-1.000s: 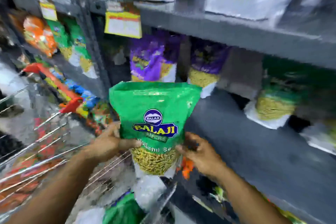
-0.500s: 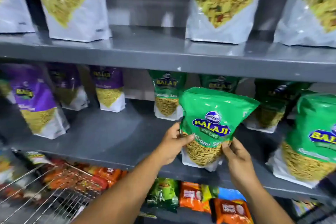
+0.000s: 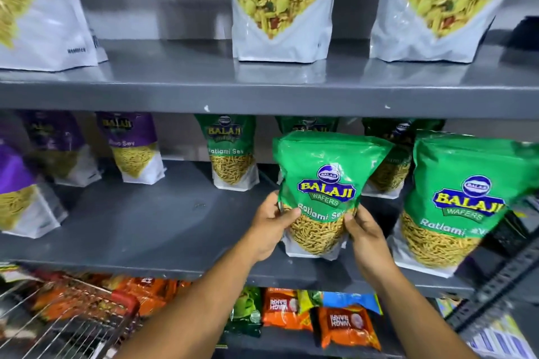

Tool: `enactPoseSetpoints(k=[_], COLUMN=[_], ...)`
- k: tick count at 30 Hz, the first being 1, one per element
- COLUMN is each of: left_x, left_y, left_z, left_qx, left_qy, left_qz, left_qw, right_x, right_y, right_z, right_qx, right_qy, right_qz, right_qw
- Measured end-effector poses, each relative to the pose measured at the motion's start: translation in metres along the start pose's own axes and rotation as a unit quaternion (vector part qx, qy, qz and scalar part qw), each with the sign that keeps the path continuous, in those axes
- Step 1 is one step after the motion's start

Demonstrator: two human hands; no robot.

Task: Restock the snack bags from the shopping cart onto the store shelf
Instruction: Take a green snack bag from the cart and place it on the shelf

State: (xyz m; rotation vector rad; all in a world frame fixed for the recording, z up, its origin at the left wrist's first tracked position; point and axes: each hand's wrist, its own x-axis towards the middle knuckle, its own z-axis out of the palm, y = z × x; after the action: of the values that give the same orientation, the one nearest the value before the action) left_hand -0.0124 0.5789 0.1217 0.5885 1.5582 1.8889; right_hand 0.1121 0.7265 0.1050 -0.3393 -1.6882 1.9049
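A green Balaji Ratlami Sev bag (image 3: 326, 183) stands upright near the front of the grey middle shelf (image 3: 163, 230). My left hand (image 3: 269, 224) grips its lower left side and my right hand (image 3: 363, 230) grips its lower right side. A matching green bag (image 3: 463, 201) stands just to its right, and more green bags (image 3: 232, 151) line the back of the shelf. The wire shopping cart (image 3: 67, 320) shows at the lower left with orange packets inside.
Purple Balaji bags (image 3: 131, 146) stand on the left of the middle shelf. Large white pouches of snack mix (image 3: 281, 6) fill the upper shelf (image 3: 262, 93). Small orange and green packets (image 3: 344, 326) lie on the lowest shelf. Bare shelf surface lies between the purple bags and my hands.
My view swung from the cart to the shelf. Both hands carried the green bag up and right, and it now sits on the middle shelf beside the other green bag.
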Motion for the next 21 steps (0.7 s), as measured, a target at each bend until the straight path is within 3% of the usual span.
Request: enactPoseSetpoints(k=[7, 12, 14, 17, 19, 21], left_x=[-0.007, -0.050, -0.083, -0.146, -0.200, -0.261], left_y=[0.003, 0.011, 0.014, 0.022, 0.025, 0.025], left_z=[0.003, -0.059, -0.109, -0.200, -0.264, -0.323], left_qx=[0.033, 0.114, 0.185, 0.256, 0.294, 0.362], left_qy=[-0.004, 0.088, 0.141, 0.231, 0.282, 0.343], left_qz=[0.018, 0.047, 0.077, 0.081, 0.038, -0.033], left_qw=[0.999, 0.988, 0.970, 0.935, 0.913, 0.866], right_x=[-0.003, -0.056, -0.083, -0.106, -0.107, -0.103], right_y=[0.000, 0.025, 0.038, 0.052, 0.056, 0.061], right_z=[0.003, 0.034, 0.056, 0.098, 0.141, 0.195], right_qx=[0.012, -0.112, -0.173, -0.253, -0.294, -0.313], right_qy=[0.029, 0.236, 0.182, -0.017, -0.155, -0.269], right_qz=[-0.020, -0.118, -0.123, -0.105, -0.107, -0.112], right_qw=[0.999, 0.958, 0.960, 0.961, 0.937, 0.904])
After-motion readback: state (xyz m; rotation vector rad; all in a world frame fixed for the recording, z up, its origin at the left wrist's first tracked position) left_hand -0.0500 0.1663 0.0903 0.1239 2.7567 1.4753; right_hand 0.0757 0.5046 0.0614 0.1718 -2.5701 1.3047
